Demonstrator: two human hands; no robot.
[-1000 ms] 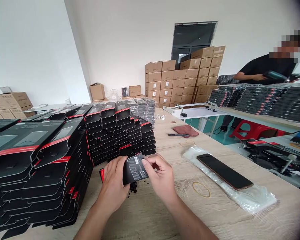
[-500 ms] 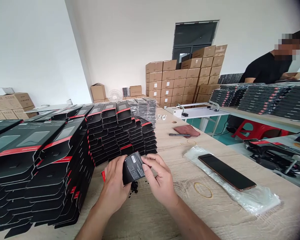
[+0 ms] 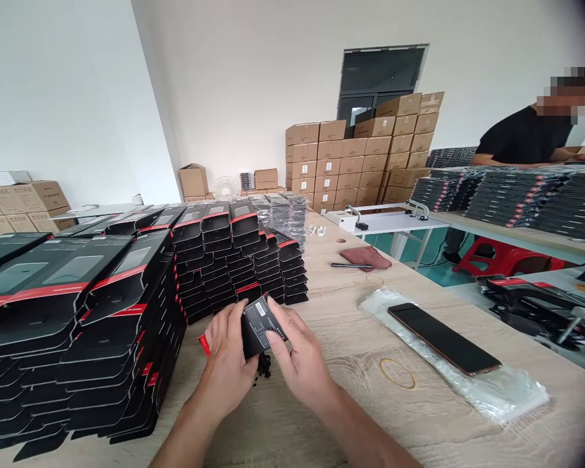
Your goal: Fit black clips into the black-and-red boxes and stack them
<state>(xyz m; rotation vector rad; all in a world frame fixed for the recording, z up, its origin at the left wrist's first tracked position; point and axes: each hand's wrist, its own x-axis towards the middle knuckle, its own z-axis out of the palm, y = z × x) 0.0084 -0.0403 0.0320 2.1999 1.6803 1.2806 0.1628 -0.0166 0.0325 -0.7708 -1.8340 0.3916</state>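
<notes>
A small black cardboard box [image 3: 259, 328] with a white barcode label and fine print is held over the table between both hands. My left hand [image 3: 224, 361] wraps round its left side, where a red edge pokes out past the fingers. My right hand [image 3: 299, 354] has its thumb and fingers closed on the box's right end. Below the hands lies a little heap of tiny black pieces [image 3: 264, 367]. Just beyond stand stacked black boxes [image 3: 219, 260] with open flaps, and a taller stack of black and red boxes [image 3: 68, 325] is at the left.
To the right, a phone [image 3: 443, 338] rests on clear plastic bags [image 3: 511, 390]. Nearby are a rubber band [image 3: 397, 374], a pen [image 3: 351, 265] and a brown cloth [image 3: 373, 258]. A co-worker [image 3: 526, 133] stands behind wrapped stacks [image 3: 507, 195]. Cartons [image 3: 351, 156] are piled against the wall.
My right hand has shifted slightly left and its fingers now lie further over the box's end. The left hand keeps its hold. The view has moved a little.
</notes>
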